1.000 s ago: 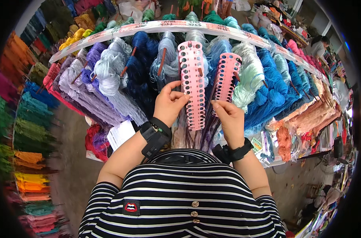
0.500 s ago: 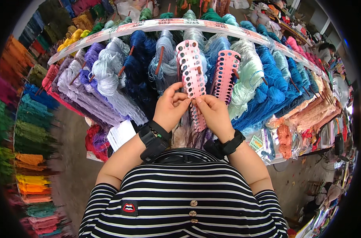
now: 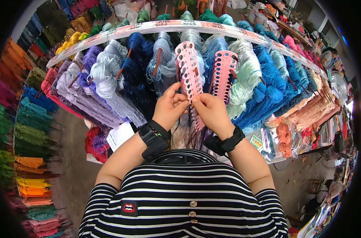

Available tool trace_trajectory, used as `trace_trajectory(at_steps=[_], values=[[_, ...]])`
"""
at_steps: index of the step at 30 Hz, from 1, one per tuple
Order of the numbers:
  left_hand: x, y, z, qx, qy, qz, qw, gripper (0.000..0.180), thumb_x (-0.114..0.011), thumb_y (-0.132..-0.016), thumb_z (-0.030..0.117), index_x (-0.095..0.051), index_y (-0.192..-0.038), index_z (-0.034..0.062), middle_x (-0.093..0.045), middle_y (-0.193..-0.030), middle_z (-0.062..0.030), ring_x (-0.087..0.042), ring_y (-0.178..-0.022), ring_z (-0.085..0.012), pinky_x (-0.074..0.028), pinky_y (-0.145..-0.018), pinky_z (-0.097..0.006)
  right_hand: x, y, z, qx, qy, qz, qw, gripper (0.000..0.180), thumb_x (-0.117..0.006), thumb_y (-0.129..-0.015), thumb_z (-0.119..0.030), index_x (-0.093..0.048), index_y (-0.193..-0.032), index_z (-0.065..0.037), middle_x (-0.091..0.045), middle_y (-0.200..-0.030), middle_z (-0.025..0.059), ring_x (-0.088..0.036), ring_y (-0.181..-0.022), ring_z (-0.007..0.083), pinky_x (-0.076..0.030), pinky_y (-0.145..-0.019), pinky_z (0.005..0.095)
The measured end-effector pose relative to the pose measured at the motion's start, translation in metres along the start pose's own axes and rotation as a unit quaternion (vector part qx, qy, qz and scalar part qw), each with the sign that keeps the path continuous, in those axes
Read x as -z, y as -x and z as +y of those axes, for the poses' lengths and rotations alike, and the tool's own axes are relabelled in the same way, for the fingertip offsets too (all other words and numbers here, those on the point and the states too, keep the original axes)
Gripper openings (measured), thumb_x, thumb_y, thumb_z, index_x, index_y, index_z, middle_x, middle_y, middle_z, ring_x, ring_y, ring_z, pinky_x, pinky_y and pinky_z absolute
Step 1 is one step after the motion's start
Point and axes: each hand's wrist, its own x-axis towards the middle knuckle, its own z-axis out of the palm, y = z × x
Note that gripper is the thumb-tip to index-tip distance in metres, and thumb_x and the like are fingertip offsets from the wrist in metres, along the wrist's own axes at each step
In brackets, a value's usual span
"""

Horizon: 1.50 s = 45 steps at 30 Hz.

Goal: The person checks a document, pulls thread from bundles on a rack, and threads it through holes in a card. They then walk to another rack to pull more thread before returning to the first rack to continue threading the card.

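Two hands are on the long pink perforated card (image 3: 189,71) right now, so I'll use that card as the landmark. Left hand (image 3: 169,108) has its thumb and fingers closed on the card's left edge, partway down, and the right hand (image 3: 213,111) is pinched on the card's right edge at about the same height. Can't tell if a strand is caught in that pinch too. A second pink card (image 3: 223,75) is just right of the first, and dark threads (image 3: 199,138) dangle below its lower end.

Tips for this bit, imo: let the left hand do the steadying, close to whatever hole is being worked, so the card doesn't flex. Keep the right pinch small, tease don't yank, and take strands singly or the stuff below the card could snarl.

What's different: a second ago the right hand was off to the right, by the second card's lower end, and the first card faced us flat. Now both hands meet on it and its lower part looks more edge-on.
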Motion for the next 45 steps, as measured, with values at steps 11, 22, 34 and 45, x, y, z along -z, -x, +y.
trace_trajectory(at_steps=[11, 22, 34, 45], values=[[-0.003, -0.003, -0.005, -0.047, -0.029, 0.008, 0.998, 0.058, -0.057, -0.088, -0.004, -0.027, -0.138, -0.0007, -0.060, -0.096, -0.0077, -0.061, -0.081, -0.0104, -0.053, -0.069, -0.024, 0.012, -0.004, 0.002, -0.155, -0.253, -0.112, 0.949, 0.017, -0.054, -0.095, -0.020, -0.060, -0.088, -0.006, -0.063, -0.069, 0.0008, -0.050, -0.052, 0.0045, -0.037, -0.047, 0.0179], [-0.009, 0.000, 0.003, 0.019, 0.031, 0.044, 0.998, 0.056, -0.057, -0.088, -0.003, -0.028, -0.137, 0.0017, -0.057, -0.094, -0.0053, -0.060, -0.083, -0.0104, -0.055, -0.070, -0.024, 0.013, 0.001, 0.014, -0.141, -0.316, -0.082, 0.935, 0.008, -0.052, -0.094, -0.012, -0.050, -0.099, -0.007, -0.066, -0.077, 0.0061, -0.057, -0.058, 0.0074, -0.041, -0.049, 0.0187], [-0.004, 0.010, 0.009, 0.096, 0.089, 0.050, 0.990, 0.051, -0.059, -0.087, 0.000, -0.037, -0.134, 0.0049, -0.060, -0.096, -0.0036, -0.063, -0.081, -0.0113, -0.055, -0.068, -0.024, 0.010, 0.007, 0.010, -0.137, -0.377, -0.097, 0.911, 0.009, -0.053, -0.094, -0.007, -0.047, -0.101, -0.006, -0.067, -0.082, 0.0109, -0.060, -0.061, 0.0110, -0.046, -0.052, 0.0209], [-0.007, 0.015, 0.015, 0.090, 0.106, 0.069, 0.988, 0.048, -0.060, -0.087, -0.001, -0.042, -0.131, 0.0036, -0.061, -0.093, -0.0035, -0.063, -0.082, -0.0102, -0.053, -0.069, -0.022, 0.016, 0.007, 0.008, -0.141, -0.350, -0.104, 0.920, 0.012, -0.054, -0.093, -0.009, -0.048, -0.103, -0.005, -0.067, -0.081, 0.0106, -0.061, -0.061, 0.0111, -0.046, -0.051, 0.0201]])
